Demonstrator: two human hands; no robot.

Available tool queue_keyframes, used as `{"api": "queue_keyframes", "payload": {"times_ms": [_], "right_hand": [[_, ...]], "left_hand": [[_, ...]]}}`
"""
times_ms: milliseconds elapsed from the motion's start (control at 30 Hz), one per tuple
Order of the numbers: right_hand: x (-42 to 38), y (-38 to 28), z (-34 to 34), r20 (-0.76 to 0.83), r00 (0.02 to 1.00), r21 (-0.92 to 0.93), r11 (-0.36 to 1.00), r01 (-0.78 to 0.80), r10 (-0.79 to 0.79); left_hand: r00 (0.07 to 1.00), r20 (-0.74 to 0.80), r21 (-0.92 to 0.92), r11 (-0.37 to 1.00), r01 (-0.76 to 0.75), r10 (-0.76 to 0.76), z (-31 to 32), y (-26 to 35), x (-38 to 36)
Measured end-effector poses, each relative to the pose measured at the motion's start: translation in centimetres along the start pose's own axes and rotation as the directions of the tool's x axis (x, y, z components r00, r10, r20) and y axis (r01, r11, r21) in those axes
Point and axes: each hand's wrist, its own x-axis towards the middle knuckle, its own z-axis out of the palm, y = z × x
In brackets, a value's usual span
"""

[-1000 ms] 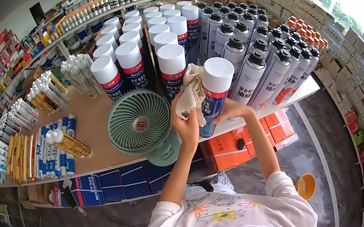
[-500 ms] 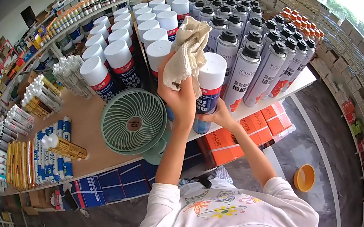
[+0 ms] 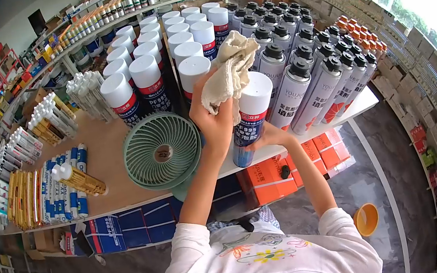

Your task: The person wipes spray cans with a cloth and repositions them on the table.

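- Green fan [image 3: 162, 153]: standing on the tabletop [image 3: 105, 149].
- Left hand [image 3: 213, 117]: grasping a crumpled cloth [image 3: 229, 71] by the top of the white-capped can [image 3: 251, 122] — wiping seems the step in hand.
- White-capped can: at the tabletop's front edge; I cannot tell whether its base rests there.
- Right hand [image 3: 270, 137]: grasping the can's lower body — another stroke would call for a steady grip.
- Grey cans [image 3: 297, 89]: standing just beside.

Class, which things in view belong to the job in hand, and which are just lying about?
Belong to the job, it seems:
cloth, in the left hand
white-capped can, in the right hand

Just lying about, apparently:
green fan
orange boxes
yellow tub
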Motion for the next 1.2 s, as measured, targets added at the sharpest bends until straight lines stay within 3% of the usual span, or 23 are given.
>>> {"api": "queue_keyframes", "payload": {"times_ms": [167, 233, 300, 433, 500, 533, 567, 633, 667, 767, 1033, 1100, 1167, 1200], "right_hand": [[0.3, -1.3, -1.9, 0.123, 0.990, -0.103, 0.993, -0.055, 0.068], [0.0, -3.3, -2.0, 0.172, 0.957, -0.192, 0.961, -0.200, 0.234], [0.2, -2.6, -2.1, 0.173, 0.954, -0.222, 0.953, -0.204, 0.244], [0.5, 0.5, -1.9, 0.157, 0.976, -0.106, 0.985, -0.135, 0.151], [-0.2, 2.4, -0.9, -0.052, 0.999, -0.147, 0.989, 0.003, -0.011], [-0.9, 1.8, 0.4, -0.142, 0.984, -0.079, 0.993, 0.092, -0.103], [-1.4, 1.3, 1.8, -0.139, 0.984, -0.083, 0.992, 0.097, -0.108], [-2.1, 0.9, 4.9, -0.430, 0.870, -0.157, 0.969, 0.192, -0.242], [-1.8, 2.5, 5.9, -0.500, 0.798, -0.201, 0.941, 0.270, -0.336], [-1.5, 3.7, 7.2, -0.591, 0.765, -0.225, 0.963, 0.150, -0.257], [-0.4, 4.4, 4.6, -0.432, 0.872, -0.169, 0.970, 0.173, -0.231], [-0.3, 4.7, 4.2, -0.423, 0.874, -0.165, 0.969, 0.184, -0.238], [-0.3, 5.6, 3.5, -0.349, 0.927, -0.052, 0.990, 0.130, -0.140], [-0.3, 6.2, 3.2, -0.330, 0.930, -0.003, 0.985, 0.172, -0.163]], "left_hand": [[0.985, -0.052, 0.012, 0.986, 0.167, -0.166, -0.9, -3.0, -6.0], [0.975, -0.048, 0.031, 0.975, 0.218, -0.217, -1.5, -3.2, -7.2], [0.976, -0.062, 0.035, 0.976, 0.213, -0.211, -1.6, -3.3, -7.8], [0.966, -0.027, 0.042, 0.965, 0.260, -0.259, -2.2, -3.0, -7.6], [0.969, -0.016, 0.051, 0.967, 0.249, -0.248, -2.7, -2.9, -7.8], [0.971, -0.009, 0.060, 0.969, 0.241, -0.241, -2.8, -2.9, -8.0], [0.972, -0.012, 0.060, 0.970, 0.236, -0.235, -2.9, -3.1, -8.4], [0.957, -0.021, 0.052, 0.956, 0.290, -0.290, -3.0, -3.6, -9.2], [0.948, -0.008, 0.049, 0.947, 0.317, -0.317, -3.1, -3.6, -9.4], [0.966, -0.025, 0.069, 0.963, 0.260, -0.259, -2.8, -3.9, -9.1], [0.993, -0.044, -0.032, 0.994, 0.105, -0.106, 0.2, -0.4, -0.8], [0.998, -0.023, -0.013, 0.998, 0.054, -0.054, 0.8, 0.6, 0.6], [0.997, 0.017, 0.037, 0.997, 0.073, -0.074, 0.4, 0.7, -0.2], [0.994, 0.055, 0.085, 0.992, 0.089, -0.094, 0.2, 0.7, -0.8]]}}
